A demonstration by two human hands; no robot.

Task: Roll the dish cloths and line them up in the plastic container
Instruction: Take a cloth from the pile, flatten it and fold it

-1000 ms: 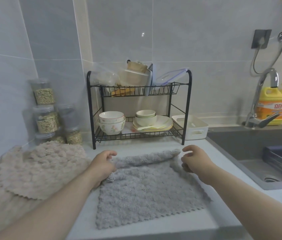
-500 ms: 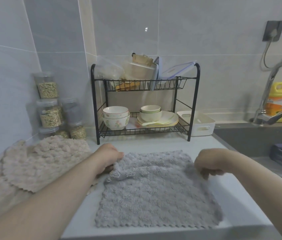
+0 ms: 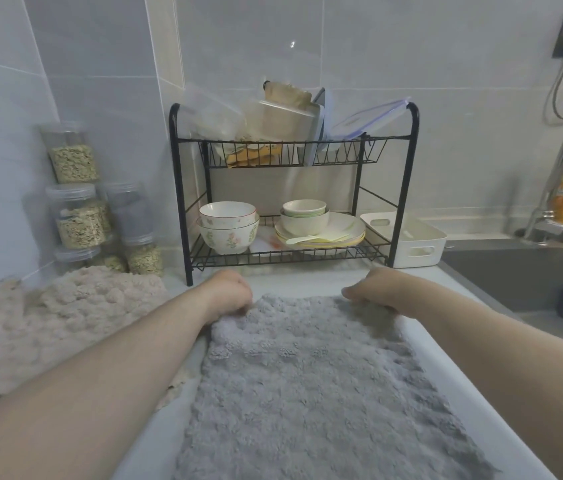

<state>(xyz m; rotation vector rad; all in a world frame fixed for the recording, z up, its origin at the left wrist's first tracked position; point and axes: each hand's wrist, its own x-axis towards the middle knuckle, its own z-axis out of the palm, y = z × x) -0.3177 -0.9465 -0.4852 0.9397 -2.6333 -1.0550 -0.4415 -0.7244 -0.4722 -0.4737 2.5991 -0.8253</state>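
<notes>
Left hand (image 3: 230,292) and right hand (image 3: 377,289) were both curled tight, pinching the far corners of the grey cloth (image 3: 307,375) mid-frame; white container (image 3: 415,244) sat behind, right of centre.

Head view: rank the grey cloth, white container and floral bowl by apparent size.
1. grey cloth: largest by far, though nearest the camera.
2. white container.
3. floral bowl: smallest.

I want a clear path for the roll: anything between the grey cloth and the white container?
Nothing visible. Bare counter lies between the grey cloth and white container; the dish rack stands just left of it.
</notes>
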